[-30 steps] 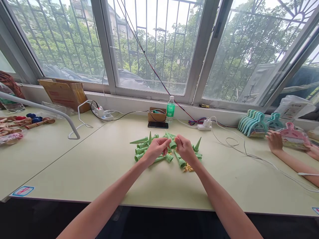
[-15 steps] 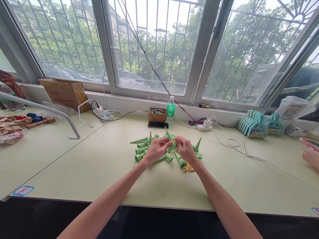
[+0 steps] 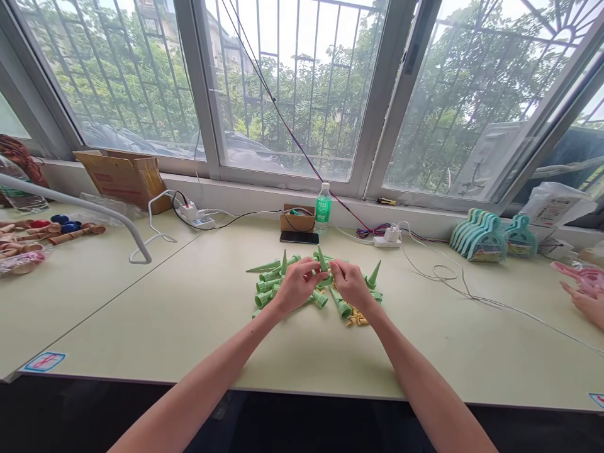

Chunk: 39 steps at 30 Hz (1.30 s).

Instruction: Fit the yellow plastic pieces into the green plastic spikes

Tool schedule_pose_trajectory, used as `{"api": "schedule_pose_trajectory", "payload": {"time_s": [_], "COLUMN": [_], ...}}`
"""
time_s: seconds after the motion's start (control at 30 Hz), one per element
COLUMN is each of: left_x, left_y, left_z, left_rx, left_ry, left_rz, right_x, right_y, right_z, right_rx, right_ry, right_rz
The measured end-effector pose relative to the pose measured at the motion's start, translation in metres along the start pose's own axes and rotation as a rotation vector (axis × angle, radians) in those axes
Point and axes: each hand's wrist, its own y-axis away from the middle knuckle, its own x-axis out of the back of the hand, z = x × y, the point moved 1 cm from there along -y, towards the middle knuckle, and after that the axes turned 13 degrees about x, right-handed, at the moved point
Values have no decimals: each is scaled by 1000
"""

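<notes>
My left hand point(image 3: 299, 284) pinches a pale green plastic spike point(image 3: 321, 258), a pointed cone held tip upward over the pile. Close against its right side, my right hand point(image 3: 349, 283) has its fingers pressed together by the spike's lower end; what they grip is hidden. Around and beneath both hands lie several more green spikes point(image 3: 267, 285), some on their sides and some standing point up. Small yellow pieces point(image 3: 357, 318) are heaped by my right wrist, with a few more among the spikes.
Behind the pile are a phone point(image 3: 299, 237), a small cardboard box point(image 3: 297, 220) and a water bottle point(image 3: 323, 207). White cables point(image 3: 465, 286) cross the right side. Teal plastic items point(image 3: 479, 236) stand at back right. Another person's hand point(image 3: 587, 305) holds something pink. Wooden toys point(image 3: 47, 233) lie left.
The held spike has tipped from leaning left to nearly upright, and my hands have shifted slightly. At the right edge, the other person's hand and pink item have moved further into view.
</notes>
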Motion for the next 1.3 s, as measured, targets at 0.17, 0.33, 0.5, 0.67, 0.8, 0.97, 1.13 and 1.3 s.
{"api": "schedule_pose_trajectory", "payload": {"time_s": [0.17, 0.33, 0.5, 0.67, 0.8, 0.97, 1.13, 1.3], "left_x": [0, 0, 0, 0, 0, 0, -1, -1], "left_y": [0, 2, 3, 4, 4, 5, 5, 6], "left_z": [-3, -4, -6, -5, -6, -9, -9, -8], "left_rx": [-125, -210, -279, -326, -352, -395, -401, -351], "left_ry": [-95, -197, -247, -294, -340, -412, -432, -425], "left_rz": [43, 63, 64, 51, 36, 26, 24, 20], "right_x": [-1, -2, -1, -2, -1, 0, 0, 0], "right_y": [0, 0, -1, -1, -1, -2, -1, 0], "right_z": [2, 2, 0, 0, 0, 0, 1, 1], "right_rx": [3, 9, -8, -40, -92, -157, -213, -208], "right_ry": [19, 22, 24, 19, 14, -2, -58, -67], "right_rz": [-4, -2, 1, -3, -25, -70, -105, -99]}}
